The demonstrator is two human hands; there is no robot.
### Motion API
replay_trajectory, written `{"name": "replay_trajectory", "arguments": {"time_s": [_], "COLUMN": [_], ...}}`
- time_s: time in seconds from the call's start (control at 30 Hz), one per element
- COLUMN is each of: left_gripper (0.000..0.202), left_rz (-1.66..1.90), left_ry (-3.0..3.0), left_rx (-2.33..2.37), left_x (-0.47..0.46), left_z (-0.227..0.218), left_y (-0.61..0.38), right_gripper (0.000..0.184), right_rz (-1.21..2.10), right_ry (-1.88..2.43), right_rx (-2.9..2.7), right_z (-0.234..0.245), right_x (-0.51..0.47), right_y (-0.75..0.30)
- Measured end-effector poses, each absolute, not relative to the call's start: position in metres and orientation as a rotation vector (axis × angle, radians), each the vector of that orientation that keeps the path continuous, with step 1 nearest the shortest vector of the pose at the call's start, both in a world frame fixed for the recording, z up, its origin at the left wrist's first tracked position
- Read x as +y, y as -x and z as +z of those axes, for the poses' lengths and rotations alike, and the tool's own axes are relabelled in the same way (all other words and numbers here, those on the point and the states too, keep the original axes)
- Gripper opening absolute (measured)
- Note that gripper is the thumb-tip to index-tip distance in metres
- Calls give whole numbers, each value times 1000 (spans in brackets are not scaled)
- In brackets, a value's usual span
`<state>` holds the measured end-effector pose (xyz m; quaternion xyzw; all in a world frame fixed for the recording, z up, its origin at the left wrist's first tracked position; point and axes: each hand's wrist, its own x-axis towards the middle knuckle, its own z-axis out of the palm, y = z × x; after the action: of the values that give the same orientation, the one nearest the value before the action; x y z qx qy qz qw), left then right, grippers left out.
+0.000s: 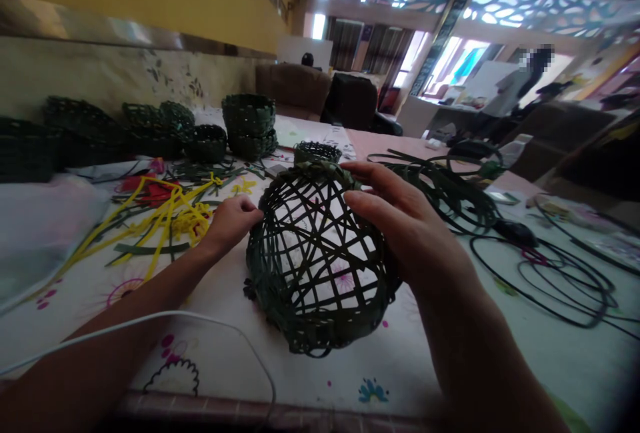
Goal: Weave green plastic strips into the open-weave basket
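Observation:
A dark green woven basket [320, 326] is tilted towards me over the table, its lattice of thin strips showing the flowered cloth through the gaps. My left hand [233, 220] is closed, thumb and fingers pinched at the basket's left edge; any single strip between them is too small to make out. At the upper right of the rim, my right hand [405, 220] grips the basket with its fingers over the edge and the palm along the side. A small loop of strip sticks out at the bottom rim.
Several finished-looking green baskets [249, 116] stand along the wall. Yellow strips [170, 210] lie at left beside a plastic bag [45, 233]. Coiled green strips [445, 186] and a black cable [545, 300] lie at right. A white cable [200, 316] crosses the front; a person [513, 90] is far off.

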<state>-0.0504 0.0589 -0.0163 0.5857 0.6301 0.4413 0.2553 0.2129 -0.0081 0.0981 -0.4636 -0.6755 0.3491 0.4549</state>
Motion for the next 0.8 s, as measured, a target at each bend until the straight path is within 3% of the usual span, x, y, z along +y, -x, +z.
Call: {"name": "replay_trajectory", "arguments": {"time_s": [0.4, 0.8], "left_gripper": [38, 32], "left_rz": [1173, 1180], "left_ry": [-1458, -1030], "left_rx": [1446, 1238], "left_x": [56, 51], "left_z": [-16, -19], "left_y": [54, 41], "right_gripper": [35, 35], "right_rz": [822, 811], "right_ry": [1116, 1115], "right_rx": [-1680, -1663], "right_z": [95, 94], "right_x": [-3, -2], "right_y": [-214, -212]}}
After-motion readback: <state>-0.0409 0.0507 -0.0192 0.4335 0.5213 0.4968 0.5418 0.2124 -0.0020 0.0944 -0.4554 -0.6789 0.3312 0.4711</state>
